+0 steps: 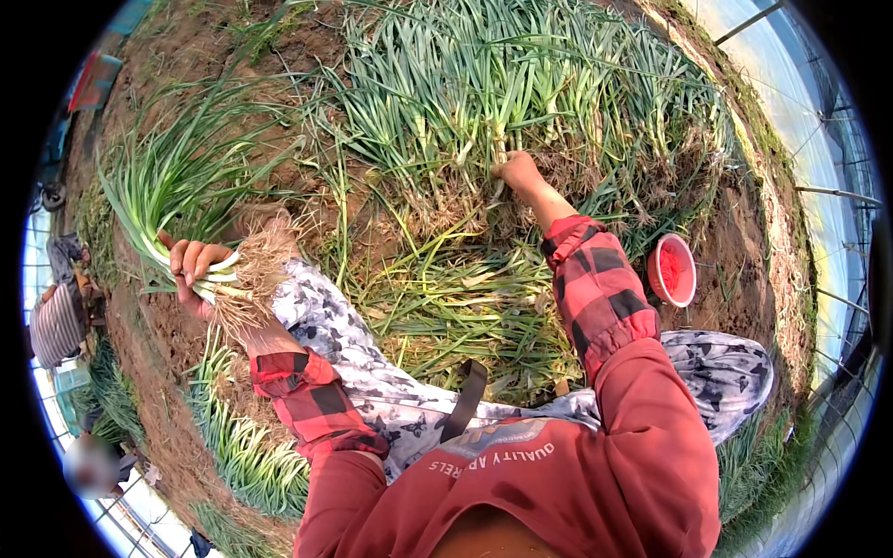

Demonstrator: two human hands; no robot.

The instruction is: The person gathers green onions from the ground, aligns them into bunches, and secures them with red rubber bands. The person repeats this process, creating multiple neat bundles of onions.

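My left hand (197, 264) is closed round the white stems of a bunch of green onions (164, 188). Their pale, dry roots point towards my knee and their long leaves fan out to the upper left. Out in front, my right hand (520, 173) grips the base of a leafy green onion (504, 125) at the near edge of a broad heap of green onions (418, 84). Brown roots hang along that edge of the heap. Whether the gripped stalk is free of the heap cannot be seen.
Loose leaves and trimmings (467, 314) cover the ground between my legs. A pink bowl (688, 275) holding red ties or strips stands by my right knee. Cleaned green onions (244, 446) lie in a row at left. Two people (59, 324) are at far left; plastic sheeting (788, 104) borders the right.
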